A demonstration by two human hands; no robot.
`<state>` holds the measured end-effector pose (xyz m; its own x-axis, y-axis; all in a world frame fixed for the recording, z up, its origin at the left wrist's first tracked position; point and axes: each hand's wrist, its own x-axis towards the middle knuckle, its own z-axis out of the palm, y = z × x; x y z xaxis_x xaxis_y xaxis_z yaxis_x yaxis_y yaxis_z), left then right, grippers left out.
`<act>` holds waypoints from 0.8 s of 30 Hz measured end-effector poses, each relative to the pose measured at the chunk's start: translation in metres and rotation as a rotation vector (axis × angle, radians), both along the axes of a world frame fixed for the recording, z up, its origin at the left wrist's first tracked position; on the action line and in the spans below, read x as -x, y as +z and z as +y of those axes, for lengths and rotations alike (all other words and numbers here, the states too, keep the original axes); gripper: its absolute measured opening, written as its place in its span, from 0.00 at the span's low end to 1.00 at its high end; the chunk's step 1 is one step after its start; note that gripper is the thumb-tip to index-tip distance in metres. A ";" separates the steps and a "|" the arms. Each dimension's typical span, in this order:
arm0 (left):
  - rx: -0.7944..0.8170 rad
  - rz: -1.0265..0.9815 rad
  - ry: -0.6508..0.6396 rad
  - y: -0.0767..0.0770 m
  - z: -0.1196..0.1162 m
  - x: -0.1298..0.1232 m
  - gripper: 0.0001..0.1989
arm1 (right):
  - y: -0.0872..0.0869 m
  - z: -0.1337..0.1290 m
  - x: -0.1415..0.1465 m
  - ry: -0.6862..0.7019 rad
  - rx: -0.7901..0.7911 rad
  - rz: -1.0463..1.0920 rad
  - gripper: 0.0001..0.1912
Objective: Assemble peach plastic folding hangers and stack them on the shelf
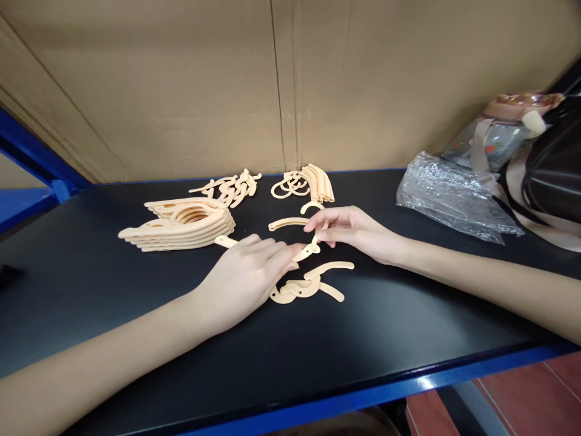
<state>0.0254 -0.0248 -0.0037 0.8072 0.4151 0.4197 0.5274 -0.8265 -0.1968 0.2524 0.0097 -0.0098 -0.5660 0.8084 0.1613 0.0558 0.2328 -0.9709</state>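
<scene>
My left hand [245, 272], palm down with fingers closed, grips a cream plastic hanger arm [225, 241] whose end sticks out on the left. The fingers of my right hand [354, 231] pinch a cream hanger hook [312, 206] by its stem. Hook and arm meet between my fingertips; whether they are locked together I cannot tell. Just behind lies a loose curved arm [287, 223]. Several overlapping hanger parts [302, 287] rest on the table in front of my hands. To the left stands a stack of cream folding hangers [177, 235].
Along the back of the black table [363, 363] are a pile of small hanger parts [238, 186], loose hooks [287, 185] and a bundle of arms [320, 183]. A clear plastic bag [449, 194], a bottle [494, 136] and a dark strapped bag [556, 163] occupy the right.
</scene>
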 end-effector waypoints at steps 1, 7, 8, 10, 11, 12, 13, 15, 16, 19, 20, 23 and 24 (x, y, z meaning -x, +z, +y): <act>-0.013 0.005 -0.007 0.000 0.000 0.000 0.16 | 0.000 0.000 0.000 0.002 0.000 -0.001 0.06; -0.028 0.019 0.002 -0.001 0.000 0.001 0.14 | 0.000 -0.001 0.000 -0.001 -0.017 -0.008 0.06; -0.024 0.020 0.007 -0.001 0.000 0.001 0.14 | 0.000 -0.001 0.000 -0.001 -0.022 -0.008 0.06; -0.019 0.028 0.017 -0.002 0.000 0.001 0.14 | 0.000 -0.001 0.000 -0.003 -0.034 -0.009 0.06; -0.017 0.034 0.024 -0.001 0.000 0.000 0.15 | -0.001 -0.001 0.001 -0.004 -0.038 -0.009 0.06; -0.010 0.044 0.033 -0.001 0.000 0.000 0.15 | -0.001 -0.002 0.001 -0.002 -0.042 -0.008 0.06; 0.002 0.053 0.047 -0.001 0.001 0.000 0.16 | -0.001 -0.003 0.002 0.006 -0.046 -0.010 0.05; 0.029 0.063 0.084 0.001 0.003 0.000 0.16 | -0.001 -0.005 0.003 0.041 -0.052 -0.023 0.07; 0.037 0.066 0.102 0.001 0.004 0.001 0.16 | -0.001 -0.005 0.004 0.065 -0.057 -0.030 0.09; 0.047 0.077 0.132 0.003 0.008 0.003 0.17 | -0.002 -0.007 0.004 0.109 -0.069 -0.043 0.11; 0.056 0.078 0.137 0.003 0.008 0.004 0.17 | -0.002 -0.007 0.004 0.110 -0.070 -0.040 0.11; 0.109 0.062 0.153 0.004 0.006 0.004 0.17 | -0.002 -0.007 0.003 0.103 -0.061 -0.032 0.11; 0.132 0.051 0.157 0.004 0.004 0.003 0.17 | -0.001 -0.007 0.003 0.105 -0.058 -0.030 0.10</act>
<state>0.0221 -0.0205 0.0004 0.7467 0.5866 0.3137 0.6442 -0.7552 -0.1214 0.2497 0.0028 -0.0110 -0.6527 0.7340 0.1878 0.0566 0.2945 -0.9540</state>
